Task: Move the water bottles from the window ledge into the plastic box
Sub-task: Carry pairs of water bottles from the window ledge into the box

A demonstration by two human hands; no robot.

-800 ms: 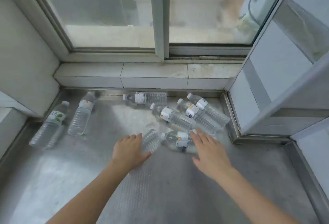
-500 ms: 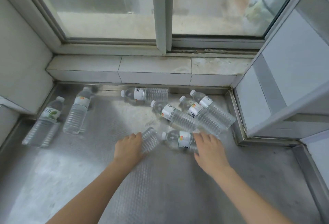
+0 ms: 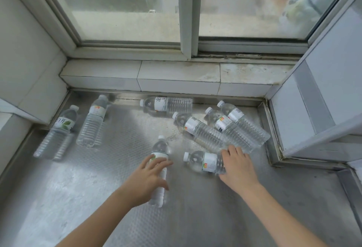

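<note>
left hand (image 3: 146, 179) wraps around a clear plastic water bottle with green-leaf label (image 3: 160, 149) on the textured metal ledge (image 3: 205, 217). right hand (image 3: 238, 165) lies flat, fingers spread, on a second clear bottle with white label (image 3: 203, 161); no closed grasp is evident.

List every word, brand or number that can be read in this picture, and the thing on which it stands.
"白开": white label with a green leaf, on the clear plastic bottle at far left.
"凉": partly visible on the label of the clear bottle lying along the back edge.
The other bottles' labels are too blurred to read.
</note>
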